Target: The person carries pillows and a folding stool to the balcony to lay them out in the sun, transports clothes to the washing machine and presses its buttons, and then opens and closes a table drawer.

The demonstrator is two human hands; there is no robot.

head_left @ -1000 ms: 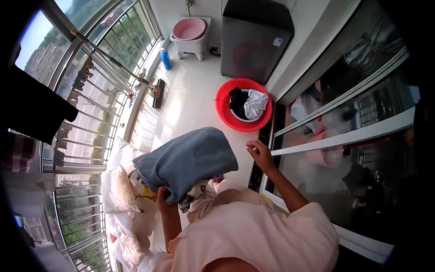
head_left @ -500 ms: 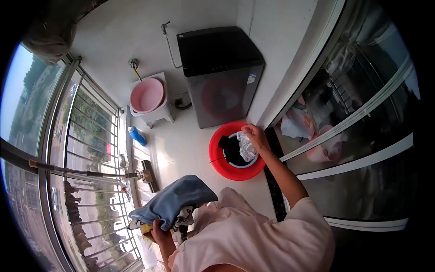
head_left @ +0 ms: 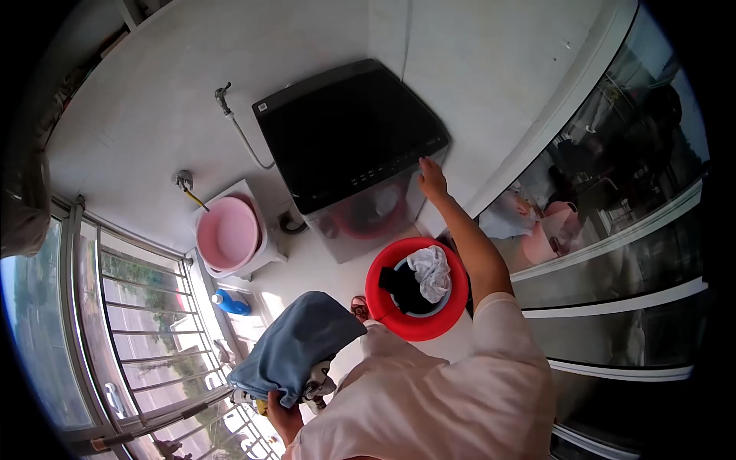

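Note:
A bundle of clothes, with a blue-grey cloth (head_left: 295, 345) on top and patterned fabric below, lies over my left forearm and hand. My left hand (head_left: 284, 415) is closed around its lower edge. My right hand (head_left: 432, 179) is raised at the front right corner of the washing machine (head_left: 345, 130), close to its control panel; its fingers look bent together, but whether they touch the lid is unclear. The machine's dark lid is down. Below that hand, a red basin (head_left: 377, 295) on the floor holds a smaller basin with black clothes (head_left: 404, 290) and a white cloth (head_left: 431, 274).
A pink basin (head_left: 228, 234) sits on a white sink at the left, under a tap (head_left: 182, 180). A blue bottle (head_left: 231, 302) stands by the barred window. Glass sliding doors (head_left: 613, 253) line the right side. My foot (head_left: 359, 308) shows beside the red basin.
The view has moved forward to the washing machine. My right hand has gone from beside my body, past the red basin, up to the machine's front edge. My left hand still holds the bundle.

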